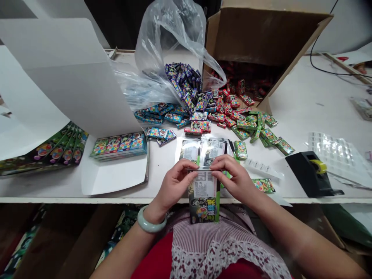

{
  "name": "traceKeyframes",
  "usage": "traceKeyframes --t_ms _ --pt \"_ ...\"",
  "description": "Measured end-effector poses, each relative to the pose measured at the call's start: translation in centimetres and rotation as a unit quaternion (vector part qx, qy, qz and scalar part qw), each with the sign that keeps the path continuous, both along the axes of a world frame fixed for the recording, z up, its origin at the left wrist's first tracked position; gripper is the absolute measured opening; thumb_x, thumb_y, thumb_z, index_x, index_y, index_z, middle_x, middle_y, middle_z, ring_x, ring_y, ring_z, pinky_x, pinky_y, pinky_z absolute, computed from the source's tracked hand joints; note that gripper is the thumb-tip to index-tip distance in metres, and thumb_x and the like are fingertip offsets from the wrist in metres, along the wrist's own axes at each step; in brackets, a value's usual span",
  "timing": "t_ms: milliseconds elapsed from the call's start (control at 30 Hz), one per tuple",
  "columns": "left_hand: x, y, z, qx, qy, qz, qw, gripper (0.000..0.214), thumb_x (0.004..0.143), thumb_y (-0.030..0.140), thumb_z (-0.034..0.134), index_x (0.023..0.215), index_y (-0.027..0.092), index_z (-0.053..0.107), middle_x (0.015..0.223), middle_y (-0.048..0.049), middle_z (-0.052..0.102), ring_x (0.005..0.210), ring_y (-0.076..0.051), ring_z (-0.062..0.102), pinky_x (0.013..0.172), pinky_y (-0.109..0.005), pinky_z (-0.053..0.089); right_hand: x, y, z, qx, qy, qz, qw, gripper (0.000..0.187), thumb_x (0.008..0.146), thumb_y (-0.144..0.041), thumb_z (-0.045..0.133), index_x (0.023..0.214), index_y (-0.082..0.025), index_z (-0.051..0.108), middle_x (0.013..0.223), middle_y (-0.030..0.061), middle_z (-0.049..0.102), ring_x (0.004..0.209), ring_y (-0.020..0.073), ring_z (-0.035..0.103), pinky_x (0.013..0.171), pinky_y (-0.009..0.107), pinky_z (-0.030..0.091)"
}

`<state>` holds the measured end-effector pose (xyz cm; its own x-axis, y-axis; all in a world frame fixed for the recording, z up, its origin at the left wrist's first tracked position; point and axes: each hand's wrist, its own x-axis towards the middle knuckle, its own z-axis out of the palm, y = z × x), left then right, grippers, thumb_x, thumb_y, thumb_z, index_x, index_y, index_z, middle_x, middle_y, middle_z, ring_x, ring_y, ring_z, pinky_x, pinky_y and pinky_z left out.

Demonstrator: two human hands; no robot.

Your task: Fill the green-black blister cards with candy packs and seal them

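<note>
Between both hands a printed packet [205, 197] with black, green and white labelling hangs over the table's front edge. My left hand [178, 180] pinches its top edge at the left, thumb in front. At the top right, my right hand [234, 176] pinches the same edge. Just behind the hands lie more flat packets [190, 149] with barcodes, in clear wrapping. A small green candy box [240, 150] rests right beside them. Under my right forearm another green box [263, 185] lies flat near a strip of small labels [263, 168].
Loose purple [183, 79], red [229, 102], blue [162, 112] and green boxes [269, 135] are heaped at the back, by a clear plastic bag [174, 23] and cardboard carton [261, 35]. An open white box [116, 180] with stacked candy boxes stands left, a black tape dispenser [308, 174] right.
</note>
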<state>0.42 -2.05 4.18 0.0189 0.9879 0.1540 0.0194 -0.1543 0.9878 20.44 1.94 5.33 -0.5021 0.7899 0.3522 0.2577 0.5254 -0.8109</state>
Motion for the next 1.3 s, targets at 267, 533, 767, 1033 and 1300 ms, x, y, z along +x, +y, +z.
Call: traceKeyframes --t_ms 267,533,767,1033,1300 --pt "0.3 0.1 0.2 -0.016 0.002 -0.005 1.0 0.001 0.086 0.019 0.058 0.086 0.019 0.059 0.096 -0.0052 0.066 0.092 -0.016 0.062 0.083 -0.029 0.049 0.2 -0.2 -0.4 -0.035 0.006 -0.023 0.999 0.009 0.089 -0.019 0.054 0.094 -0.024 0.058 0.096 0.0054 0.058 0.095 0.018 0.057 0.081 0.035 0.047" --pt "0.0 0.5 0.6 -0.013 0.061 -0.009 0.998 0.007 0.086 0.021 0.059 0.092 0.021 0.062 0.092 -0.0032 0.066 0.088 -0.014 0.063 0.079 -0.024 0.051 -0.3 0.0 0.2 -0.019 0.027 -0.039 0.999 0.006 0.089 -0.018 0.053 0.088 -0.022 0.057 0.089 0.0045 0.059 0.089 0.0168 0.057 0.081 0.034 0.047" --pt "-0.1 1.3 -0.3 -0.035 0.106 0.017 0.994 0.011 0.081 0.03 0.066 0.09 0.023 0.066 0.094 -0.0031 0.067 0.09 -0.019 0.063 0.081 -0.027 0.052 -0.8 0.7 -0.4 -0.01 0.02 -0.044 0.999 0.005 0.089 -0.022 0.05 0.086 -0.021 0.054 0.089 0.005 0.059 0.09 0.016 0.056 0.081 0.032 0.048" --pt "-0.3 2.2 -0.9 -0.116 0.119 0.077 0.983 0.011 0.076 0.034 0.071 0.085 0.028 0.067 0.094 0.0063 0.07 0.089 -0.018 0.063 0.08 -0.029 0.054 7.7 1.8 -1.3 -0.15 0.063 -0.161 0.973 0.023 0.085 -0.033 0.057 0.104 -0.022 0.059 0.103 0.0056 0.063 0.094 0.0151 0.061 0.082 0.03 0.05" --pt "0.1 2.4 -1.0 -0.103 0.142 0.11 0.978 0.013 0.075 0.039 0.071 0.083 0.03 0.068 0.091 0.0055 0.071 0.086 -0.021 0.063 0.078 -0.037 0.055 18.0 2.3 -3.7 -0.123 -0.27 -0.346 0.89 0.016 0.081 -0.028 0.06 0.089 -0.019 0.07 0.087 0.0046 0.062 0.069 0.0143 0.055 0.072 0.031 0.043"
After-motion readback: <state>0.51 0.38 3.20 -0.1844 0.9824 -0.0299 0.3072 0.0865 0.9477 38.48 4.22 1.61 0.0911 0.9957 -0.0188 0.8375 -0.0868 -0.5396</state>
